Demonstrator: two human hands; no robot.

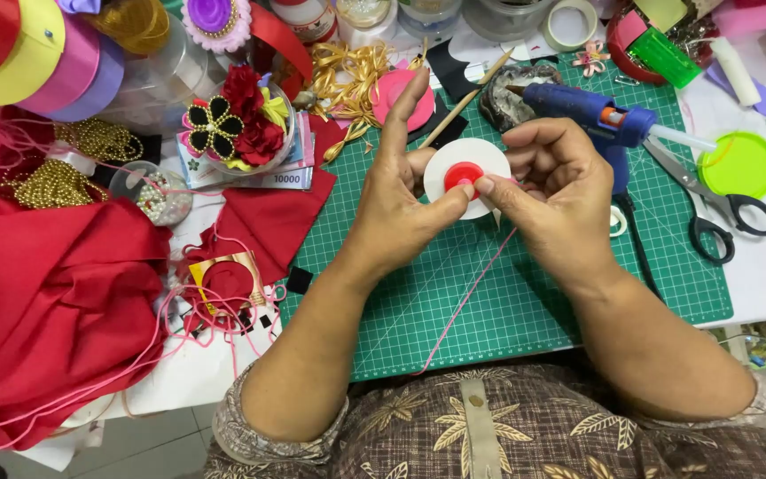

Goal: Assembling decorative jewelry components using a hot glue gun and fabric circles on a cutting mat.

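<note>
Two hands are working: my left hand (401, 208) and right hand (556, 191) are pinching a white disc (480, 160) with its red centre piece (463, 175) above the green cutting mat (507, 293); uneven thumb pressure risks shifting the centre piece askew; the pink cord (467, 297) could snag.

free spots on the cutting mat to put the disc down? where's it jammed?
Bare: green cutting mat under the forearms, crossed only by the pink cord; a strip between glue gun and scissors. Crowded: mat's top edge, and left of it, red fabric. Both hands hold the white disc.
</note>
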